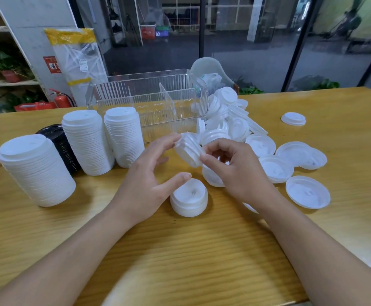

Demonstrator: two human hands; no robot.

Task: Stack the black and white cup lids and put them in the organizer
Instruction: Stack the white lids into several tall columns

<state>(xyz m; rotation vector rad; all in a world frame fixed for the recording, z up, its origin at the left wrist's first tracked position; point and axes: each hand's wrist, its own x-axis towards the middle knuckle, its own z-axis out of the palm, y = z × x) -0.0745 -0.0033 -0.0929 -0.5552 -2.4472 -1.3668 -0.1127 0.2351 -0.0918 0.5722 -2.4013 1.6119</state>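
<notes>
Right hand (235,171): pinching small lid stack (189,151), tilted | left hand (145,177): spread, fingertips touching it | organizer (149,100): behind | desk (180,250): loose lids (277,168)

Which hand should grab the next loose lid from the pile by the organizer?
Probably the left hand: it is open, only fingertips touching the small lid stack that the right hand grips. Against that, the loose pile lies on the right.
</notes>
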